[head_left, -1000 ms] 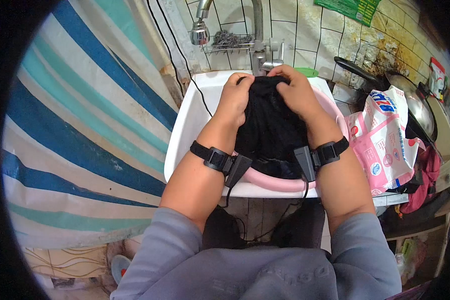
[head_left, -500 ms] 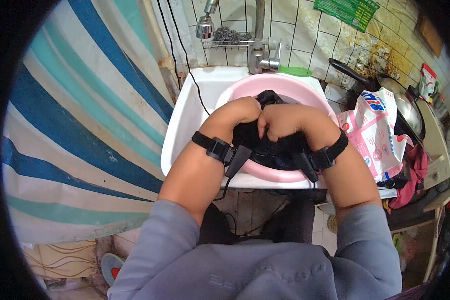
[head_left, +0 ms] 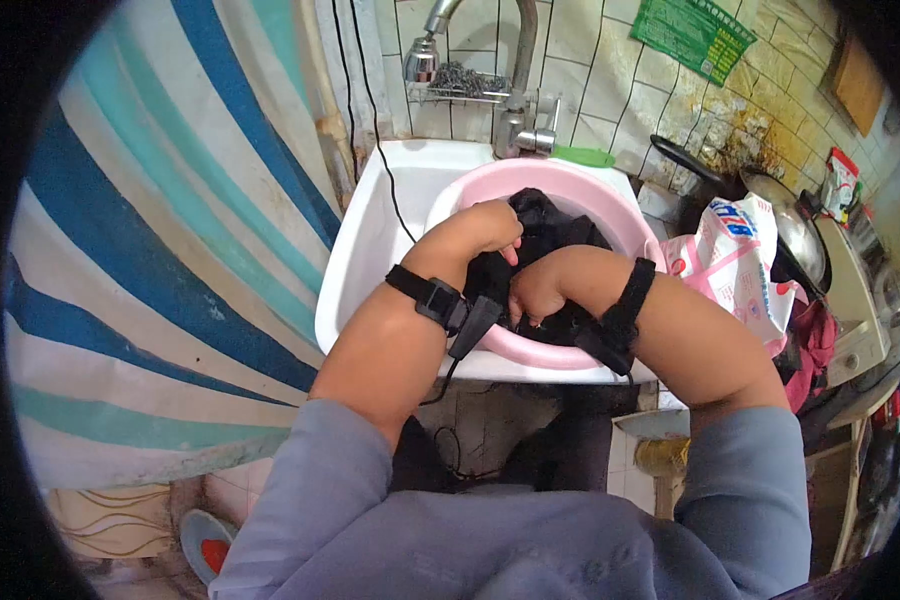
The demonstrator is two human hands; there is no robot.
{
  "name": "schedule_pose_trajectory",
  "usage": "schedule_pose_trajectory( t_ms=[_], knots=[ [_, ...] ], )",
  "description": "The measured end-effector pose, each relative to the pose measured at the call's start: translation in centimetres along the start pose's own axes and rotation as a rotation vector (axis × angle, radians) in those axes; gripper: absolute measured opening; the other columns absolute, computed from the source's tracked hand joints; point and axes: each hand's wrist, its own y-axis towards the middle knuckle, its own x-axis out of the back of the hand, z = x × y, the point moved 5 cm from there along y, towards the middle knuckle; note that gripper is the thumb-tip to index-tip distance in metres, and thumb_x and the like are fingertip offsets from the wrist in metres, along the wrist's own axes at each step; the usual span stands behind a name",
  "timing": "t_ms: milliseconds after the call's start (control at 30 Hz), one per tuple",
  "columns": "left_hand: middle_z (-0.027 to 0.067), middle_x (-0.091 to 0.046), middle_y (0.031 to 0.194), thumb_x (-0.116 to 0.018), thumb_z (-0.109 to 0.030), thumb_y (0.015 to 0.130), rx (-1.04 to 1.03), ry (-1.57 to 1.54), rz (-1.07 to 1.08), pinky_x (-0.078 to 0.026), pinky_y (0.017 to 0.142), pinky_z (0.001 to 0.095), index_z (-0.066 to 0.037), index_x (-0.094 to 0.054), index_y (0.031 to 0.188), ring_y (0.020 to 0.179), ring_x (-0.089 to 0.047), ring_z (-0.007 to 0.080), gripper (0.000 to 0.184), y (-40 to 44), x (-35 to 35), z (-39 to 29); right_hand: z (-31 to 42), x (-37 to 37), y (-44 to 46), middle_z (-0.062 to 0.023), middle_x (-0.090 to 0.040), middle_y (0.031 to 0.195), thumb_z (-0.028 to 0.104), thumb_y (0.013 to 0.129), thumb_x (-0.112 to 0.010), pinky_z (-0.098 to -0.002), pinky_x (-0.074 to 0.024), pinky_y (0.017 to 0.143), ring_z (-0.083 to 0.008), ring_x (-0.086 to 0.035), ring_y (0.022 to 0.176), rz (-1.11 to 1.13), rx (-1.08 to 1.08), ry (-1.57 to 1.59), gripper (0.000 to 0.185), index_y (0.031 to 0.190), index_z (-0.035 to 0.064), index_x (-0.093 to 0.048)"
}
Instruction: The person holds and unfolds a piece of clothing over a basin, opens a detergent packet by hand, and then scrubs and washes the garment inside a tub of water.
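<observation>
Lying in the pink basin [head_left: 530, 172] in the white sink [head_left: 375, 200], the black cloth [head_left: 548, 215] is touched by the left hand [head_left: 492, 230] and right hand [head_left: 540, 290]; whether either grip is closed cannot be told.

Near head-worn view, forward and down over the basin [head_left: 535, 350]

Place: kitchen, apparently in a home.
Sink: white rectangular glossy sink [head_left: 355, 270] under a curved chrome faucet [head_left: 511, 130] — round pink plastic basin [head_left: 605, 190] set inside.
Scourer: tangled grey scourer [head_left: 467, 80] on a wire rack behind the sink.
Wall: white tiles [head_left: 567, 85] with dark joints — yellow-brown stains [head_left: 748, 125] at right.
Cookware: long black pan handle [head_left: 685, 156], domed silver metal lid [head_left: 800, 240].
Curtain: blue, teal and white striped sheet [head_left: 160, 270].
</observation>
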Motion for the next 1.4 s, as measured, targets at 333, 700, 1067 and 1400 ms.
schedule_pose_trajectory(
  t_ms=[333,700,1067,1400],
  knots=[
    [0.0273,-0.060,0.116,-0.032,-0.051,0.097,-0.196,-0.142,-0.477,-0.045,0.088,0.0411,0.006,-0.058,0.117,0.106,-0.058,0.0396,0.066,3.7,2.8,0.5,-10.9,5.6,-9.1,-0.0103,-0.066,0.097,0.006,0.085,-0.055,-0.0442,-0.0515,0.072,-0.0258,-0.062,0.085,-1.235,-0.290,1.370,0.029,0.112,0.0101,-0.066],
    [0.0153,-0.064,0.108,-0.049,-0.027,0.097,-0.335,-0.526,-0.286,-0.049,0.083,0.0380,0.001,-0.055,0.123,0.095,-0.062,0.0252,0.039,4.7,1.1,0.7,-16.3,3.2,-4.9,-0.0140,-0.067,0.094,0.014,0.092,-0.052,-0.0485,-0.0539,0.071,-0.0330,-0.065,0.079,-1.500,0.295,2.424,0.015,0.099,0.0046,-0.062],
    [0.0125,-0.064,0.108,-0.048,-0.035,0.097,-0.570,-1.561,0.015,-0.052,0.083,0.0425,-0.006,-0.054,0.120,0.094,-0.063,0.0254,0.038,1.1,1.2,-2.0,-6.6,7.1,-7.6,-0.0107,-0.061,0.107,0.013,0.089,-0.062,-0.0295,-0.0472,0.084,-0.0181,-0.058,0.094,-1.699,0.386,1.551,0.040,0.126,0.0045,-0.051],
    [0.0106,-0.063,0.100,-0.039,-0.051,0.097,-0.506,-1.579,-0.062,-0.052,0.081,0.0416,-0.008,-0.058,0.108,0.092,-0.063,0.0230,0.048,1.5,0.7,-1.5,-0.7,8.3,-9.0,-0.0064,-0.056,0.070,0.026,0.084,-0.069,-0.0295,-0.0431,0.059,-0.0133,-0.051,0.065,-1.736,-0.056,0.602,0.028,0.088,0.0001,-0.060]
  ],
)
